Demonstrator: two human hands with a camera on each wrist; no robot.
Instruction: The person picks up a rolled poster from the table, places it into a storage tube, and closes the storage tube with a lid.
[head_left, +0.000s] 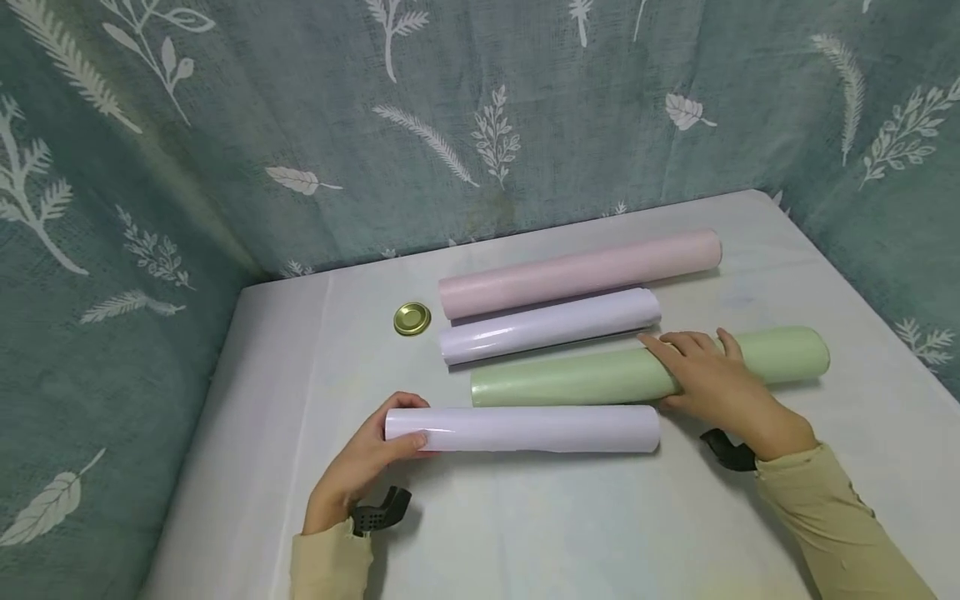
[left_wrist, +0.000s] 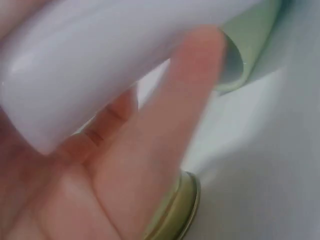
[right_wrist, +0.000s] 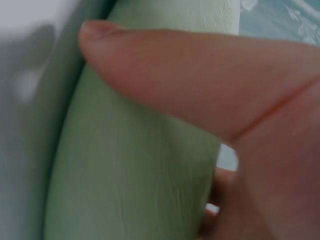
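Note:
Nearest the person lies a glossy white roll point(head_left: 540, 429) of sheet material. The left hand point(head_left: 363, 458) grips its left end, thumb on the near side and fingers behind; the left wrist view shows the thumb point(left_wrist: 195, 65) along the white roll point(left_wrist: 90, 60). Just behind is a light green roll point(head_left: 570, 379), its open hollow end visible in the left wrist view. Over its right half the right hand point(head_left: 712, 387) is wrapped, thumb on the near side. In the right wrist view that thumb lies across the green roll point(right_wrist: 125, 160); its other fingers are mostly hidden.
Farther back are a second, shorter white roll point(head_left: 551, 325) and a pink roll point(head_left: 581, 273). A gold jar lid point(head_left: 412, 318) lies left of them. All rest on a white-covered table point(head_left: 570, 525), with a leaf-patterned green curtain point(head_left: 480, 108) behind and at the sides.

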